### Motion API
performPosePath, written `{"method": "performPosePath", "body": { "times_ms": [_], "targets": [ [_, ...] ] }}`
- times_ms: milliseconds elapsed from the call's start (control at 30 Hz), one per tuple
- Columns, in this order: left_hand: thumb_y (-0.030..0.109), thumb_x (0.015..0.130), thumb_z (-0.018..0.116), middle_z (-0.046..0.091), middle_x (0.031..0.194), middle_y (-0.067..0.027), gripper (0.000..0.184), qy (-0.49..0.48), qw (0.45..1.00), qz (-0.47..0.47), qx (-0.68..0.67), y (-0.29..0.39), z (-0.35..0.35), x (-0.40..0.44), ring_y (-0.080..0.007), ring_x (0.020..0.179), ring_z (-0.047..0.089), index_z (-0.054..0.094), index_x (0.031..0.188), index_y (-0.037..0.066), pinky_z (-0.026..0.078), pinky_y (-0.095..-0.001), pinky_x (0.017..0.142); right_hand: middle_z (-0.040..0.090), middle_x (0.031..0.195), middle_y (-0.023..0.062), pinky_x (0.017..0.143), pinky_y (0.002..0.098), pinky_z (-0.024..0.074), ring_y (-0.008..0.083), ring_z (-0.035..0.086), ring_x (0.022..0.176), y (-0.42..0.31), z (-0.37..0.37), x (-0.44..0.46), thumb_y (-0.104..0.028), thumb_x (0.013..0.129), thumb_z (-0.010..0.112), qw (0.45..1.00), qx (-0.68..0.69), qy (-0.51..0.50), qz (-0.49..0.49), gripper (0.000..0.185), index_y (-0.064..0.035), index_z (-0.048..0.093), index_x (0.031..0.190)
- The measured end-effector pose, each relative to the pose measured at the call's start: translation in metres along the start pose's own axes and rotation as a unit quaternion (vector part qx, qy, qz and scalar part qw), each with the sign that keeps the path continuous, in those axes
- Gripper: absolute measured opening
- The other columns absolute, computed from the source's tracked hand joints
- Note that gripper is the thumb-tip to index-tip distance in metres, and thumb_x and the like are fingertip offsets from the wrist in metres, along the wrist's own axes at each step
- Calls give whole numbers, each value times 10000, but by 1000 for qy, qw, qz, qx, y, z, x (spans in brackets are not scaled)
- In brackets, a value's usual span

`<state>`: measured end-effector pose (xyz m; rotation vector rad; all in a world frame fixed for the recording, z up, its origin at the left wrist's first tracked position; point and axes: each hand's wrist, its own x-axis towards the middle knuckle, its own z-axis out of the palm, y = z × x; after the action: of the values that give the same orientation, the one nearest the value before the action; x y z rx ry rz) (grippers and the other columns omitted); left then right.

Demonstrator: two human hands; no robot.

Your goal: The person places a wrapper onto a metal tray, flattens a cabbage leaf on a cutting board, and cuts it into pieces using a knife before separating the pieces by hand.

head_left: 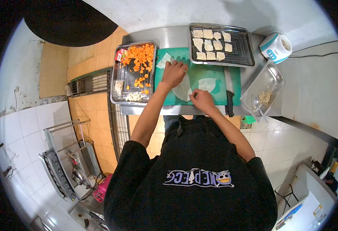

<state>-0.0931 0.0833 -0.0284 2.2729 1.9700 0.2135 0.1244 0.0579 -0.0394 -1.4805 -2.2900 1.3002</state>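
Observation:
A thin, pale wrapper sheet [182, 91] lies on the green cutting board [223, 98], between my two hands. My left hand [173, 74] is over its upper part with the fingers bent down and closed near the edge. At its lower right edge, my right hand [202, 100] pinches the sheet between thumb and finger. Another pale wrapper piece [207, 84] rests on the board to the right, and a further piece [164, 61] is at the upper left, partly by my left hand. A knife [229, 92] with a black handle lies along the board's right side.
On the left, a dark tray [114, 86] holds sliced carrots [140, 56], a red packet [120, 55] and chopped white pieces [135, 96]. Behind the board, another tray [244, 48] carries several pale squares. A metal pan [278, 77] and a white-and-blue appliance [276, 48] stand right.

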Motion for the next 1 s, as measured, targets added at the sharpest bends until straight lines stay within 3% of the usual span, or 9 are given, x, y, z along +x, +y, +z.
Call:
{"method": "performPosePath", "body": {
  "times_ms": [33, 100, 200, 267, 367, 533, 600, 800, 1000],
  "targets": [
    [254, 917, 686, 660, 1117, -57, 213, 0, 1000, 1, 0, 3, 1, -4, -306, 1105, 591, 665, 1101, 148, 416, -531, 923, 730, 797, 193, 739, 512, 575, 399, 716, 777, 0, 1, 0, -363, 881, 721, 1000, -15, 6, -6, 285, -79, 733, 892],
    [219, 881, 719, 640, 1107, -60, 255, 137, 990, -30, -19, 10, 3, -14, -278, 1087, 576, 640, 1109, 136, 408, -493, 912, 730, 803, 198, 743, 519, 573, 405, 715, 784, 0, 2, -2, -363, 881, 722, 999, -29, 11, -12, 283, -80, 733, 886],
    [222, 865, 734, 613, 1115, -51, 261, 170, 984, -44, -35, 20, 5, -33, -278, 1064, 566, 636, 1093, 141, 415, -471, 902, 729, 813, 209, 756, 528, 571, 416, 713, 794, -1, 0, -3, -356, 879, 722, 999, -35, 4, -5, 280, -76, 735, 871],
    [222, 860, 736, 611, 1119, -50, 257, 161, 985, -48, -35, 25, 10, -52, -275, 1069, 565, 639, 1083, 139, 418, -468, 909, 702, 699, 171, 670, 496, 565, 384, 701, 687, 2, 4, -2, -323, 875, 735, 996, -62, 47, -48, 262, -69, 729, 813],
    [226, 852, 739, 611, 1142, -46, 256, 157, 986, -48, -25, 31, 19, -74, -271, 1105, 563, 649, 1075, 136, 421, -472, 946, 727, 811, 214, 759, 531, 572, 417, 716, 795, -7, -5, -3, -361, 882, 714, 998, -67, 3, -10, 298, -65, 740, 852],
    [240, 859, 739, 619, 1244, -36, 276, 172, 984, -37, -34, 36, 21, -87, -259, 1247, 549, 675, 1107, 137, 407, -486, 1045, 723, 790, 211, 742, 531, 578, 414, 720, 788, -8, -8, -2, -418, 889, 699, 990, -141, -13, -18, 344, -81, 748, 836],
    [237, 872, 733, 609, 1328, -33, 302, 155, 986, -33, -51, 36, 25, -88, -249, 1351, 512, 676, 1155, 151, 388, -499, 1095, 722, 784, 210, 737, 531, 580, 412, 721, 784, -6, -9, -2, -436, 889, 696, 988, -155, -12, -21, 356, -89, 751, 829],
    [225, 924, 669, 545, 1477, -34, 379, 124, 992, -12, -36, 32, 42, -86, -246, 1427, 459, 636, 1299, 184, 356, -542, 1136, 722, 776, 185, 721, 523, 574, 389, 721, 774, -4, -16, -7, -435, 886, 702, 989, -147, -31, -14, 354, -97, 726, 784],
    [283, 962, 619, 436, 1581, -30, 512, 76, 997, -27, -9, 39, 33, -86, -251, 1466, 392, 531, 1459, 199, 296, -598, 1139, 726, 795, 164, 704, 542, 558, 387, 709, 757, -9, -52, -32, -399, 894, 692, 991, -132, 7, -20, 292, -110, 712, 854]
  ]
}}
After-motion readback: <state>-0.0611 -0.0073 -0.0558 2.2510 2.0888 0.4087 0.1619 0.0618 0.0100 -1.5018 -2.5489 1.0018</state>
